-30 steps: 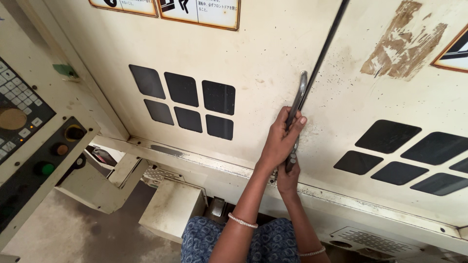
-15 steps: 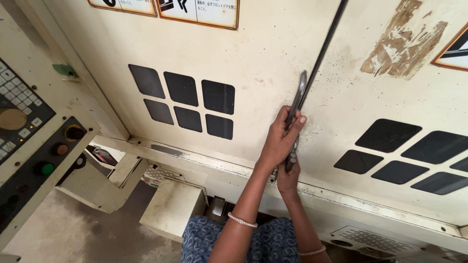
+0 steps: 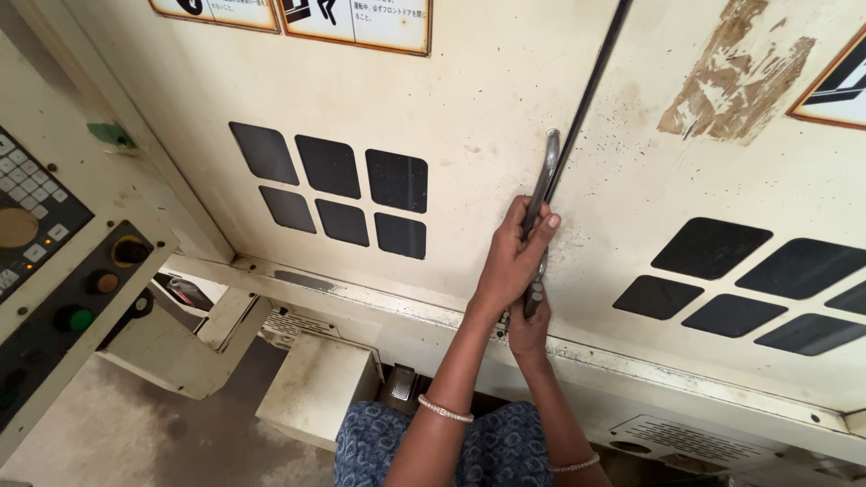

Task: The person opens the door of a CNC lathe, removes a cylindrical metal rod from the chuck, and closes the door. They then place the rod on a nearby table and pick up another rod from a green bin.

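Observation:
A grey metal bar handle [image 3: 547,171] runs upright on the left cream door [image 3: 451,117] of a machine, right beside the dark seam between the two doors. My left hand [image 3: 514,261] is wrapped around the middle of that handle. My right hand [image 3: 529,326] grips the same handle just below, partly hidden behind the left hand. Both wrists wear thin bangles. The right door [image 3: 722,180] has dark window panes and a patch of torn brown residue.
A control panel [image 3: 54,271] with keys, knobs and a green button juts out at the left. Below the doors sit a cream step box [image 3: 316,388], a bracket [image 3: 180,352] and a vented cover [image 3: 686,442]. Grey floor lies at the lower left.

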Demonstrator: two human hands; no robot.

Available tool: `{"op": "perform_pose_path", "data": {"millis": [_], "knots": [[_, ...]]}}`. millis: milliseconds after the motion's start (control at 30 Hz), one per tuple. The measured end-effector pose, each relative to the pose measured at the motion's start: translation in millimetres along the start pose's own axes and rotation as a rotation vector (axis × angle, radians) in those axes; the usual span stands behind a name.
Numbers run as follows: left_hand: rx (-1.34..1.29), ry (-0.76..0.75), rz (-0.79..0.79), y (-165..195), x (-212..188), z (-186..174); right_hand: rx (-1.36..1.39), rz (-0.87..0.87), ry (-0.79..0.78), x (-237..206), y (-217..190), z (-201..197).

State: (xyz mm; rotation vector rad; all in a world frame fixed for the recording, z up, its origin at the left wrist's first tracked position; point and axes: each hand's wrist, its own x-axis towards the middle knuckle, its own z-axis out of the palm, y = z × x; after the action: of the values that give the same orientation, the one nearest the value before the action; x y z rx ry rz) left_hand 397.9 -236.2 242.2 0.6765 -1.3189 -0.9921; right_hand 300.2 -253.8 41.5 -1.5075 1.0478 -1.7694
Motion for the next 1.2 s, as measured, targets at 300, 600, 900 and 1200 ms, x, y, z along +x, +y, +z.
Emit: {"op": "perform_pose_path", "data": {"millis": [300, 600, 900, 1200], "knots": [[0.008, 0.003, 0.010, -1.6, 0.6, 0.1, 0.008, 0.014, 0.012, -0.2, 1.7, 0.3], [0.015, 0.005, 0.003, -0.9, 0.7, -0.1, -0.009, -0.022, 0.008, 0.0, 2.7, -0.9], [0.008, -0.002, -0.017, -0.4, 1.2, -0.8, 0.005, 0.022, -0.004, -0.2, 7.9, -2.1], [0.006, 0.002, 0.006, -2.4, 1.7, -1.4, 0.005, 0.045, 0.008, -1.1, 12.0, -1.8]]}}
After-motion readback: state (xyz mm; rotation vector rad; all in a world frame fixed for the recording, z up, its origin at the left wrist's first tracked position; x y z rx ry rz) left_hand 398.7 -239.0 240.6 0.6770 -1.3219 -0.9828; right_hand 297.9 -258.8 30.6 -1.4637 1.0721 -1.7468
